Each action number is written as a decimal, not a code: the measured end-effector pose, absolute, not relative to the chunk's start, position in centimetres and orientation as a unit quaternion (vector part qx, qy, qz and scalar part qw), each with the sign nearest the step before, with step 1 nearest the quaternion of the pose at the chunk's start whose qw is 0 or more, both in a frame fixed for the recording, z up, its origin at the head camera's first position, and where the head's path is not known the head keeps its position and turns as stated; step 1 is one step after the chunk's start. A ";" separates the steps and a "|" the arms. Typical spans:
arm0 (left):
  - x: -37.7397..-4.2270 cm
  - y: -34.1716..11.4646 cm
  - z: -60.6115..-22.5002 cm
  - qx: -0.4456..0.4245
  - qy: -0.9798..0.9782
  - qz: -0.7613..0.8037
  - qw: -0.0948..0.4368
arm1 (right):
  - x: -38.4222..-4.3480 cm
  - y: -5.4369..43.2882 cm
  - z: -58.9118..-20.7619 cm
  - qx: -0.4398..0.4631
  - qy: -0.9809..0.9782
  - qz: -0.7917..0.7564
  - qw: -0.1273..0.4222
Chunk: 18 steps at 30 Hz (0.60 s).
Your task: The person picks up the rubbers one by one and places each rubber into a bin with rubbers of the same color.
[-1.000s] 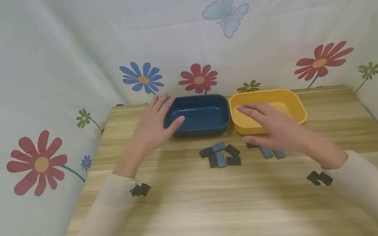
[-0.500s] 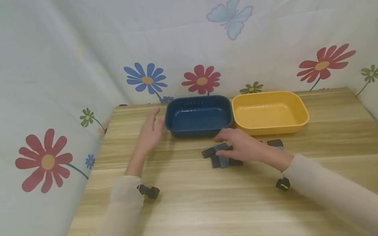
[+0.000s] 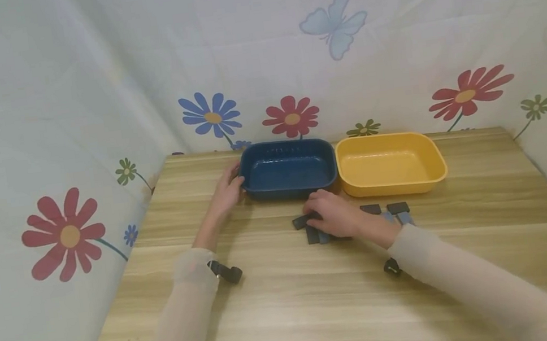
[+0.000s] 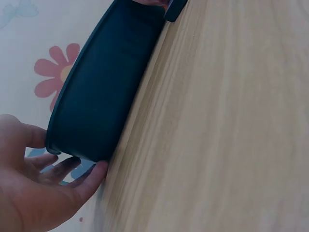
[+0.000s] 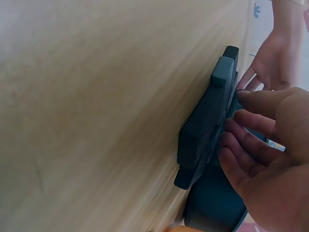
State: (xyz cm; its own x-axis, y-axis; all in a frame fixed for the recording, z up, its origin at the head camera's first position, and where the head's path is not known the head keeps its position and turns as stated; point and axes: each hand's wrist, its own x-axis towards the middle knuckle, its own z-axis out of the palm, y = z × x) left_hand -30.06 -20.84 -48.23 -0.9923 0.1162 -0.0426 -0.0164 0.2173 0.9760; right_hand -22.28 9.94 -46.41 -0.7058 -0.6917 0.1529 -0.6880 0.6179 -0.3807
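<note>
My left hand (image 3: 228, 190) is at the left end of the dark blue plastic box (image 3: 290, 173); the left wrist view shows the thumb at its rim (image 4: 59, 108) and a fingertip at its base, while the other fingers reach round the end. Just in front of this box, my right hand (image 3: 332, 213) is low over a cluster of small flat rectangular tiles (image 3: 312, 235), black and blue-grey. Its thumb and fingers are bent with the tips close beside the tiles (image 5: 205, 116); no tile shows between them in the right wrist view. The hand hides part of the cluster.
A yellow plastic box (image 3: 390, 163) stands against the blue box's right side. Several more black and blue-grey tiles (image 3: 398, 208) lie in front of it, partly behind the right forearm. Beneath everything is a wooden table (image 3: 291, 316), with a flower-printed cloth (image 3: 259, 53) behind it.
My right hand has moved left and down from the yellow box to the left tile cluster. My left hand has come down from above the blue box to its left end.
</note>
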 end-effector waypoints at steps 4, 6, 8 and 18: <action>-30.1 -20.7 -48.7 0.015 0.760 0.647 0.062 | -22.4 9.9 -46.4 -0.387 0.901 -0.195 0.007; -30.1 -20.9 -48.8 0.010 0.749 0.659 0.064 | -22.4 9.7 -46.5 -0.388 0.903 -0.187 0.006; -30.1 -21.1 -49.0 0.006 0.739 0.670 0.071 | -22.4 9.5 -46.6 -0.384 0.906 -0.178 0.010; -30.3 -21.3 -49.2 -0.015 0.714 0.695 0.090 | -22.0 8.3 -47.2 -0.411 0.891 -0.193 0.015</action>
State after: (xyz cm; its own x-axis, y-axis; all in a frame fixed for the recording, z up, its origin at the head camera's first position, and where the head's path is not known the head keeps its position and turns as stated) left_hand -30.28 -21.29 -49.21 -0.9833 0.1039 -0.1497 -0.1468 0.0348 0.9885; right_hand -22.02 8.32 -47.17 -0.6613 -0.7385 0.1319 -0.7268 0.5872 -0.3563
